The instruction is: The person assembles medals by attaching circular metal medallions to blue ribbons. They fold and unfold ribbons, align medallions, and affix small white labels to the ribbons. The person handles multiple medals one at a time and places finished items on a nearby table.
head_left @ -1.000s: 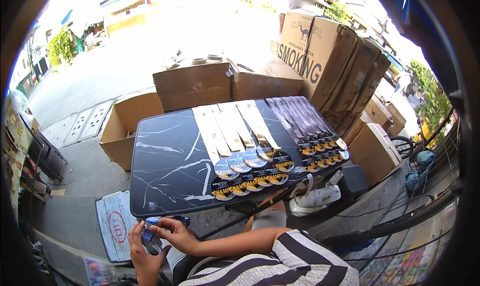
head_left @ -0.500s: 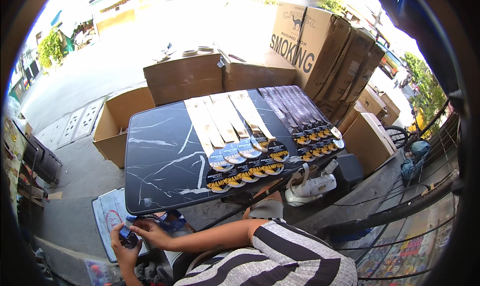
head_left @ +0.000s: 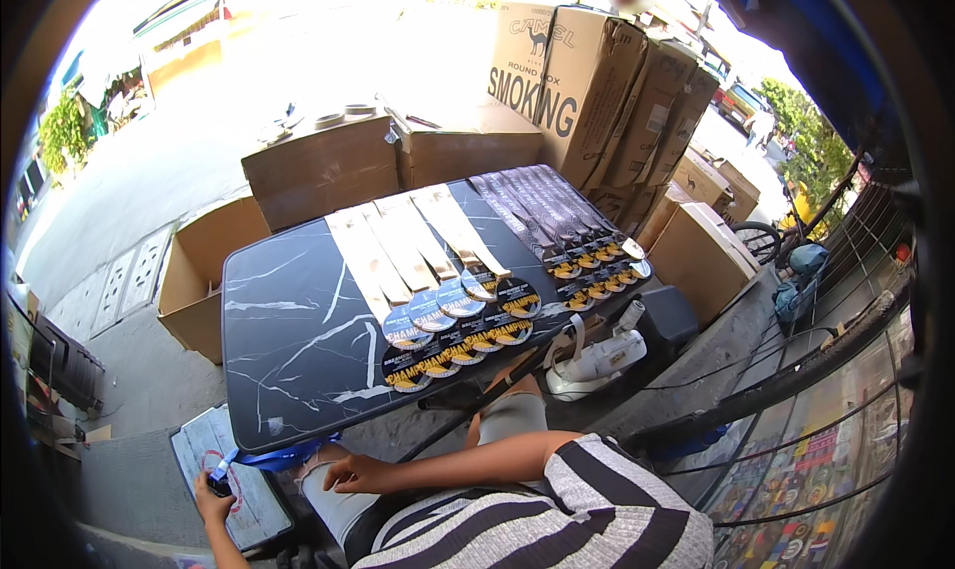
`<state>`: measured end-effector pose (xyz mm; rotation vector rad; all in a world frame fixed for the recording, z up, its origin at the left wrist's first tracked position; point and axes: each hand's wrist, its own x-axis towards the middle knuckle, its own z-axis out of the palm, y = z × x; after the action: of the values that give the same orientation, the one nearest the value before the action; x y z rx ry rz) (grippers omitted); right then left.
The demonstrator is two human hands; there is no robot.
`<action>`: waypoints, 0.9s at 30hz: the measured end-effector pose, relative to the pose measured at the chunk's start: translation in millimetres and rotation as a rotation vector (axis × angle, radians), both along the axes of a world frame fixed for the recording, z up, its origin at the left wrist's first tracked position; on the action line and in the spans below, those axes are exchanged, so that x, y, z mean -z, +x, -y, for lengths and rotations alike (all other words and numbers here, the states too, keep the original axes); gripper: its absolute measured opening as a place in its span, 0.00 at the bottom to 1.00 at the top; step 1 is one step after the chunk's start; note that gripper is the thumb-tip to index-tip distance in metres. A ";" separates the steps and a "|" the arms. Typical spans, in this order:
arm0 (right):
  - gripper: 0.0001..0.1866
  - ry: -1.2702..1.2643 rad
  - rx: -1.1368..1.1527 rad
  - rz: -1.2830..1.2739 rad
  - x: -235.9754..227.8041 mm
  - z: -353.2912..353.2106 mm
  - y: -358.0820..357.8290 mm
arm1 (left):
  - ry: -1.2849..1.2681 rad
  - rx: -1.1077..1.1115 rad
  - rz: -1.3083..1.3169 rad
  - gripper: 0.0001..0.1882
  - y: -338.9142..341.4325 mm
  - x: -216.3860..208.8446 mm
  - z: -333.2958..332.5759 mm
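Low at the left, my left hand (head_left: 212, 497) is closed around a small dark piece (head_left: 220, 487) on a blue lanyard (head_left: 288, 458). The lanyard runs under the table's near corner toward my knee; the piece is mostly covered by the fingers. Beneath that hand lies a pale board (head_left: 244, 521) with a red curved mark. My right hand (head_left: 356, 474) hangs over my lap, fingers loosely bent and apart, with nothing visible in it. On the black marbled table (head_left: 288, 320) lie overlapping round medals (head_left: 458, 315) with cream ribbons and smaller-looking ones (head_left: 602, 271) with dark patterned ribbons.
Cardboard boxes (head_left: 318, 171) line the far side, tape rolls (head_left: 343, 113) on one. Taller cartons (head_left: 567, 92) stand at the back right. An open box (head_left: 204, 271) is left of the table. A white appliance-like object (head_left: 597, 365) sits by the table's right side, near a wire rack (head_left: 796, 470).
My hands have parted: the left moved down and left with the dark piece, while the right let go and drew back over my lap. The view has shifted rightward.
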<state>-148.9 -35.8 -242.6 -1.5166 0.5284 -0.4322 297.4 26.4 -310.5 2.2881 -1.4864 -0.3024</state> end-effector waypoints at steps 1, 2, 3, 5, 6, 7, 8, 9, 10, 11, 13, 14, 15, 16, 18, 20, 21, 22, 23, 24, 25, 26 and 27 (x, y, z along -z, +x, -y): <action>0.11 0.004 0.018 -0.006 0.3 1.6 -10.0 | 0.014 -0.010 0.004 0.38 8.6 10.4 -2.4; 0.10 0.031 0.031 -0.056 0.9 2.1 -19.5 | 0.056 -0.036 0.013 0.38 15.5 19.1 -5.7; 0.10 0.016 0.049 -0.073 1.8 3.0 -29.0 | 0.025 -0.021 -0.007 0.40 20.8 26.3 -9.8; 0.10 -0.009 0.105 -0.082 3.5 2.4 -45.7 | 0.070 0.004 0.015 0.41 27.3 36.9 -18.5; 0.10 -0.006 0.123 -0.096 4.5 1.3 -53.0 | 0.127 0.002 0.029 0.42 29.6 40.5 -22.3; 0.11 0.019 0.137 -0.115 5.6 0.2 -59.6 | 0.150 -0.003 0.039 0.43 30.9 43.4 -27.0; 0.11 0.051 0.145 -0.130 7.0 -0.7 -65.5 | 0.159 0.002 0.045 0.43 31.9 45.9 -30.3; 0.11 0.060 0.154 -0.117 8.5 -1.5 -70.1 | 0.189 -0.001 0.064 0.44 32.4 48.1 -34.1; 0.11 0.086 0.160 -0.126 10.3 -1.9 -73.7 | 0.250 -0.010 0.087 0.44 32.6 50.2 -37.3; 0.11 0.088 0.169 -0.107 12.2 -1.8 -76.7 | 0.267 -0.026 0.075 0.48 32.4 52.1 -40.3; 0.11 0.087 0.176 -0.081 16.7 -0.7 -80.8 | 0.235 -0.010 0.051 0.49 31.0 56.1 -44.7; 0.11 0.082 0.175 -0.074 19.0 0.2 -82.3 | 0.291 -0.032 0.052 0.49 29.7 58.1 -46.1; 0.11 0.077 0.174 -0.068 21.3 1.1 -83.6 | 0.253 -0.009 0.046 0.49 28.2 60.2 -47.1; 0.11 0.077 0.177 -0.066 23.2 2.1 -84.9 | 0.263 -0.010 0.054 0.50 26.5 62.3 -47.6; 0.11 0.081 0.177 -0.058 26.5 3.5 -87.4 | 0.265 -0.030 0.061 0.48 23.2 66.5 -47.9; 0.11 0.050 0.187 -0.071 28.6 3.9 -89.9 | 0.311 -0.089 0.068 0.45 20.9 70.3 -47.4; 0.11 0.037 0.188 -0.055 29.4 3.8 -91.1 | 0.239 -0.065 0.045 0.46 20.4 72.0 -46.9; 0.11 0.032 0.194 -0.078 30.1 3.3 -92.3 | 0.231 -0.066 0.031 0.46 20.3 73.8 -46.6; 0.11 0.028 0.197 -0.082 30.8 2.8 -93.4 | 0.270 -0.098 0.045 0.47 20.6 75.3 -46.5; 0.10 0.028 0.202 -0.078 31.4 2.1 -94.3 | 0.223 -0.071 0.015 0.47 21.1 76.8 -46.8; 0.10 0.024 0.204 -0.091 32.0 1.7 -95.3 | 0.222 -0.075 0.013 0.47 22.0 78.1 -46.9; 0.10 0.023 0.208 -0.097 32.6 1.2 -96.1 | 0.282 -0.114 0.028 0.48 23.1 79.1 -47.2; 0.10 0.022 0.213 -0.102 33.2 1.2 -97.1 | 0.247 -0.075 0.026 0.49 24.4 79.8 -47.0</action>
<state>-245.9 -36.9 -275.8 -1.4721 0.7768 -0.5140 321.8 73.3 -390.3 2.5417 -1.4409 -0.4595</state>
